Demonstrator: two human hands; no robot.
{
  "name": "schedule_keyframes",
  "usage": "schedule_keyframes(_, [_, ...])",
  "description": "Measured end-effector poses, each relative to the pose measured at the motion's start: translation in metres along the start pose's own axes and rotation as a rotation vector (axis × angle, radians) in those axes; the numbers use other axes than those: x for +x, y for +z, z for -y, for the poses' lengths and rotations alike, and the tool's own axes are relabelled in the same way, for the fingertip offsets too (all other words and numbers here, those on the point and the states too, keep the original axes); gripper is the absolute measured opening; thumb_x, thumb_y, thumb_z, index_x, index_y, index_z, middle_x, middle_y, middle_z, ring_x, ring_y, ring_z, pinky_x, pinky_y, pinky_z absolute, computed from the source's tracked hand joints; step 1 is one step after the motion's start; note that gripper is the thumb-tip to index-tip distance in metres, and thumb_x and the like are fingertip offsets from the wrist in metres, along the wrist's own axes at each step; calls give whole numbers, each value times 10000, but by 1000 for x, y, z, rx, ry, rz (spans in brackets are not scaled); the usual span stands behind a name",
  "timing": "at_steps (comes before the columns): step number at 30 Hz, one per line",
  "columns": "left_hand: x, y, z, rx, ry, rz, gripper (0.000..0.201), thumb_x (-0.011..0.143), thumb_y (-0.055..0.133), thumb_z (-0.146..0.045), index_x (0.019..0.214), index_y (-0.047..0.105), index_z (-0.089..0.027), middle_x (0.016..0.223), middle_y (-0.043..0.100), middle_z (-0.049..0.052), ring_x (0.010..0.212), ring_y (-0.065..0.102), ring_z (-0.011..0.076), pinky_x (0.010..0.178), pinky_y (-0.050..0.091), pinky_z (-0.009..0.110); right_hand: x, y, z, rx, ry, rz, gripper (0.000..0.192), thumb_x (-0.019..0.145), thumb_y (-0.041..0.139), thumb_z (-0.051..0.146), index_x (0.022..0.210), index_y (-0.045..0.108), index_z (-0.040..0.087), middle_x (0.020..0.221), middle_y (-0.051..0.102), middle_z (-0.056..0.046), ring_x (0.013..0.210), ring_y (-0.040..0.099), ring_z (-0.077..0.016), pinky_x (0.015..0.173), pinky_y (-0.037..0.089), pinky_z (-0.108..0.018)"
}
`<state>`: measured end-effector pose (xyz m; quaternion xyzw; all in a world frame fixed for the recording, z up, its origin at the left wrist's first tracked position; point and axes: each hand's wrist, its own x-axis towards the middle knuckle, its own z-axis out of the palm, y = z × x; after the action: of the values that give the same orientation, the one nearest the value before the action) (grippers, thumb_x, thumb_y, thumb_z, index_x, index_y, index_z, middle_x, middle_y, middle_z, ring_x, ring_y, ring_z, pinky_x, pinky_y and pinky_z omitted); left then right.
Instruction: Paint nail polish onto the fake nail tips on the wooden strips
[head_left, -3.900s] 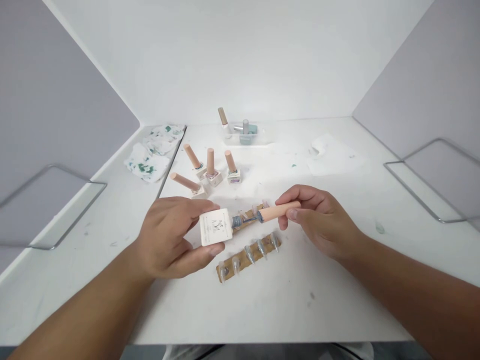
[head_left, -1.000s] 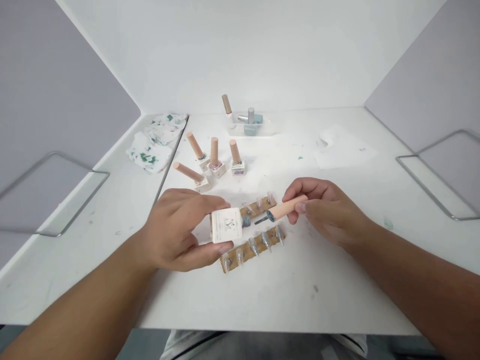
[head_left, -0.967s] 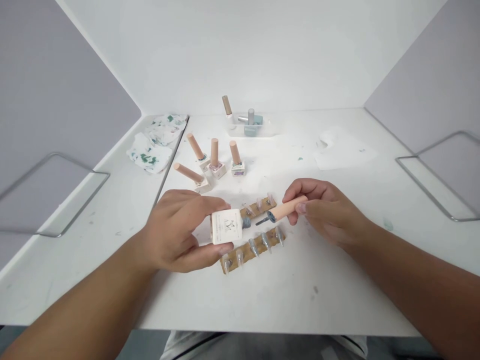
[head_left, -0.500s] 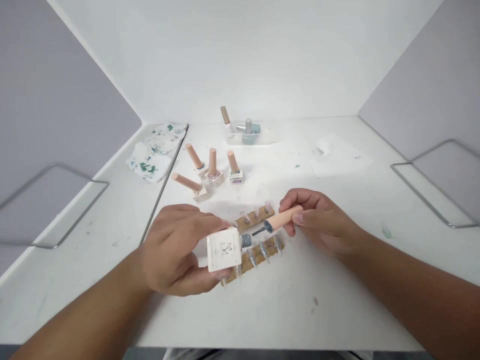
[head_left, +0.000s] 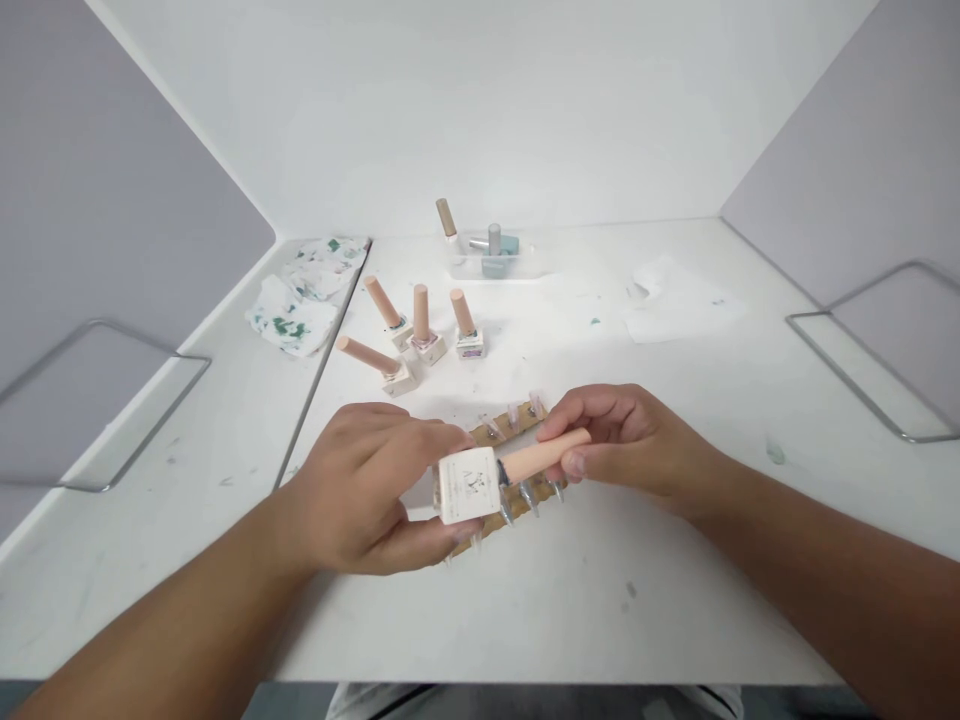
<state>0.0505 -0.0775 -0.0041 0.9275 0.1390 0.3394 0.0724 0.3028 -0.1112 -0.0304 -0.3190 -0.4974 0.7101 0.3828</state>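
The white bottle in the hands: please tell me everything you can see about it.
The bottle is a small white square block with a faint dark print on its face. It lies sideways above the table, held by the left hand. Its peach cap, pinched by the right hand, meets its neck.

The left hand covers the back of the bottle, and the print on its white face is too small to read. Where the cap meets the bottle, the brush is out of sight. Both hands and the bottle hide the middle of the two strips of nail tips, so the tips cannot be counted. The right hand hides the cap's far end. Both forearms run off the lower edge.
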Motion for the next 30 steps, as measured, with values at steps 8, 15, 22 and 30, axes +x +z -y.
schedule_keyframes(8, [-1,-3,1,-27,6,15,284,853,570,-377,991,553,-130,535,550,-10,399,457,120,384,352,262,0,-8,8,-74,-64,-45,124,771,674,121,858,717,198,679,652,15,615,597,-67,582,493,-166])
schedule_keyframes(15, [-4,-8,5,-6,-27,0,259,835,582,-391,966,555,-169,480,522,-18,353,405,116,351,302,273,-3,-13,15,-301,-57,-111,129,732,611,106,793,684,192,664,610,13,576,535,-78,537,453,-192])
schedule_keyframes(22, [-3,-8,8,20,-32,-15,267,830,574,-403,986,544,-189,459,495,-14,332,408,134,328,290,291,-9,-9,15,-697,-190,47,138,778,553,113,831,640,206,701,600,16,591,517,-99,542,428,-231])
schedule_keyframes(30, [-5,-10,7,46,-48,-13,279,853,538,-445,981,536,-197,476,542,-8,338,438,136,334,312,291,-7,-5,14,-819,-262,99,122,769,533,89,798,594,191,712,636,27,579,529,-86,554,414,-228])
